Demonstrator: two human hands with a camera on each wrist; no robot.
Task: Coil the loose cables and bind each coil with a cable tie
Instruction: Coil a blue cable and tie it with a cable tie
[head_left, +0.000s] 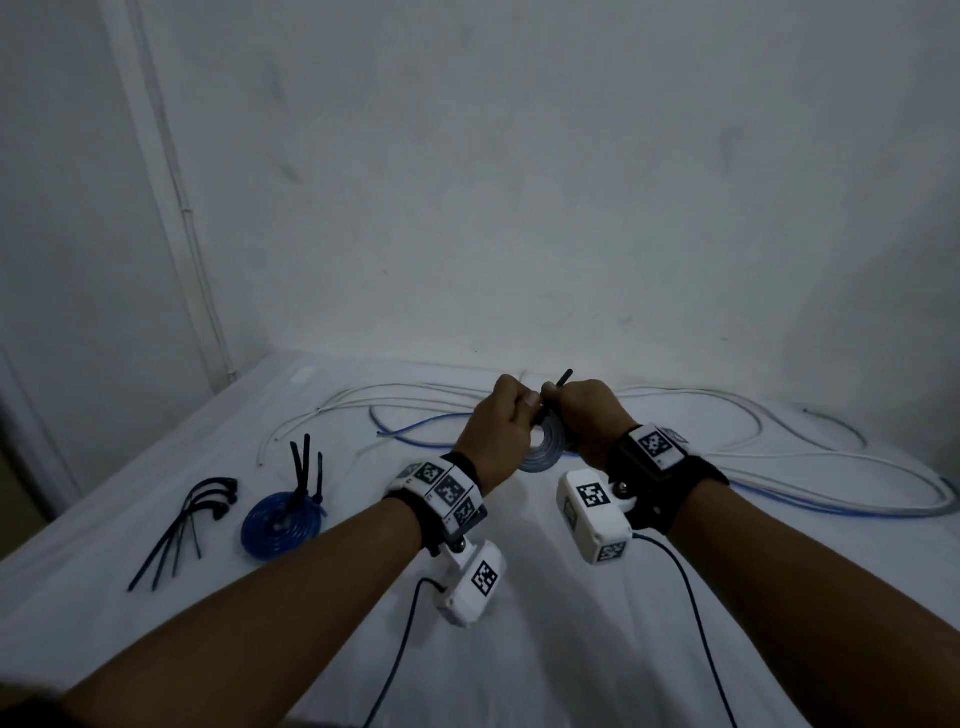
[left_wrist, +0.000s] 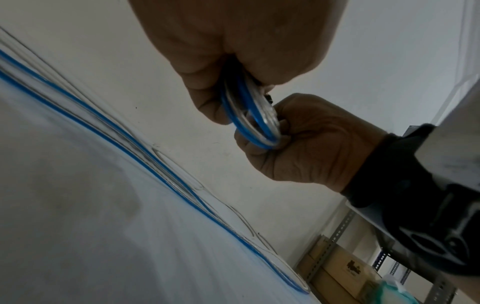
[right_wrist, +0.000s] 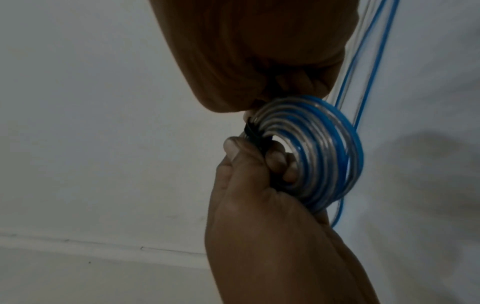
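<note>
My left hand (head_left: 498, 426) has its thumb and curled fingers clamped on one side of the small blue-and-clear coil (head_left: 543, 447), held up above the white sheet (head_left: 519, 649), while my right hand (head_left: 584, 415) pinches the black cable tie (right_wrist: 253, 132) wrapped across the turns, its free tail (head_left: 563, 378) poking up past my knuckles. The coil looks light but springy and a bit slick, so I judge the hold belongs right beside the tie, squeezing all turns flat together; whether the tie is already locked I cannot tell. Farther out lie the loose cables (head_left: 779, 467), a bound blue coil (head_left: 283, 525) and spare ties (head_left: 182, 525).
</note>
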